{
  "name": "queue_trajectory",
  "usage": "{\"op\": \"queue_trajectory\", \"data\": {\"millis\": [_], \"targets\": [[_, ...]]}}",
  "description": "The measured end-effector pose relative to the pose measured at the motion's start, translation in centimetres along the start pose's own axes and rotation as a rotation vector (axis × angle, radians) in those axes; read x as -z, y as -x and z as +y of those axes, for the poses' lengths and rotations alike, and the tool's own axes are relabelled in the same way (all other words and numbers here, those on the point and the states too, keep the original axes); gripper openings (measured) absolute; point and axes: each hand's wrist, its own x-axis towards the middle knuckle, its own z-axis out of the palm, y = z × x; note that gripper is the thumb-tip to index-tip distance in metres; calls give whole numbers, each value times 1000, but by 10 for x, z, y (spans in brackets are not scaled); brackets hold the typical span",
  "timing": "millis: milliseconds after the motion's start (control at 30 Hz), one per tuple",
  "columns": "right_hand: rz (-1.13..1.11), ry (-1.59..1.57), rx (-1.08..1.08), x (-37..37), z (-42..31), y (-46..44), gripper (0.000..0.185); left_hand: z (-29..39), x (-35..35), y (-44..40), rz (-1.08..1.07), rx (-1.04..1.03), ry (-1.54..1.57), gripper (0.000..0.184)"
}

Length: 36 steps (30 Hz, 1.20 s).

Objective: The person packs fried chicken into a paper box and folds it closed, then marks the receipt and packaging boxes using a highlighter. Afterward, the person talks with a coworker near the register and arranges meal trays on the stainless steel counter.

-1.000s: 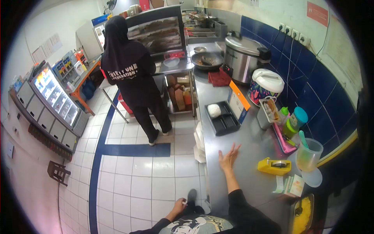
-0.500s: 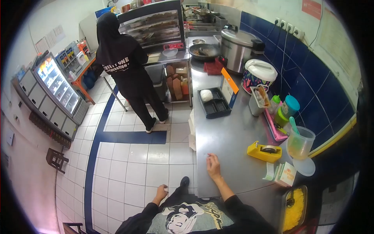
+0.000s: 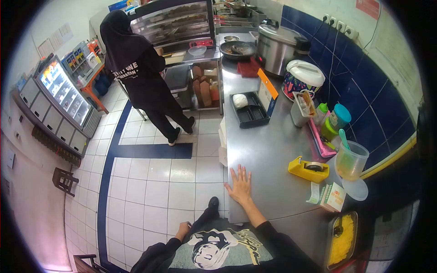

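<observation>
My right hand [image 3: 240, 184] rests flat with fingers spread on the steel counter [image 3: 268, 159], close to its left edge. Beside my body, over the floor, my left hand [image 3: 183, 228] hangs low with curled fingers; whatever it may hold is too small to make out. Farther up the counter is a black compartment tray [image 3: 253, 116] with a white round lump [image 3: 240, 101] in one section and an orange-edged card [image 3: 267, 88] upright at its side. A yellow tape dispenser [image 3: 308, 169] stands to the right of my right hand.
A person in black [image 3: 141, 73] stands at a glass display case [image 3: 175, 27]. Along the wall are a large steel cooker [image 3: 278, 50], a patterned rice container [image 3: 302, 79], a pan [image 3: 237, 49], bottles and a plastic jug [image 3: 351, 161]. A tray of yellow food [image 3: 341, 239] sits lower right.
My right hand has come down and back onto the counter's edge, its fingers now spread. My left hand has drawn nearer my body. The other person has shifted left in view.
</observation>
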Motion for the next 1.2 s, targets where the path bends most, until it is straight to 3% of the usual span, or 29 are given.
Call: {"op": "queue_trajectory", "data": {"millis": [133, 267, 367, 433, 533, 667, 733, 867, 967, 1067, 1200], "targets": [[22, 51, -34, -3, -3, -6, 74, -8, -7, -19, 0, -159, -158, 14], [50, 53, -11, -8, -5, 9, 74, -18, -4, -33, 14, -192, -158, 14], [15, -3, 88, -2, -18, 51, 75, -9, 4, -34, 7, -122, -153, 17], [-188, -62, 312, 9, -22, 77, 75, -6, 3, -31, 10, -122, -236, 18], [-206, -121, 387, 14, -13, 76, 74, -1, 2, -27, -22, -69, -219, 18], [-154, -114, 357, -1, 0, 38, 71, 5, 0, -28, -28, -93, -271, 18], [-23, -165, 167, -6, 1, 15, 70, 10, 1, -28, -24, -114, -196, 17], [28, -52, 62, -10, -7, -3, 71, 23, 7, -24, -9, -67, -158, 21], [8, -45, 57, -7, -8, 2, 72, 26, 7, -15, -22, -50, 91, 25], [9, -18, 71, -7, -15, 17, 74, 6, 4, -14, -213, 88, -111, 30], [-79, -27, 114, -1, -34, 63, 74, 7, -1, -18, -378, 56, -158, 30]]}}
